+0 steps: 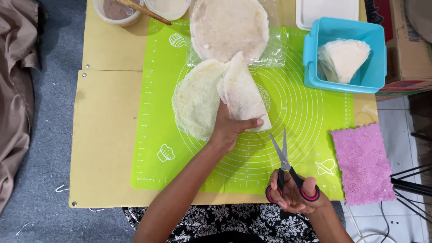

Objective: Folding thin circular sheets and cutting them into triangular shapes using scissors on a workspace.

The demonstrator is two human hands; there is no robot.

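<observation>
Left hand: my left hand pins the folded wrapper at frame centre, thumb across its lower end, fingers under it.
Right hand: my right hand, lower right, is closed through the handles of the scissors; blades slightly apart, tips up-left.
Wrapper axis: long fold runs from upper left to lower right, over a flat wrapper on the green mat.
Key relation: the blade tips sit just below-right of the fold's lower end, near my left thumb.
</observation>
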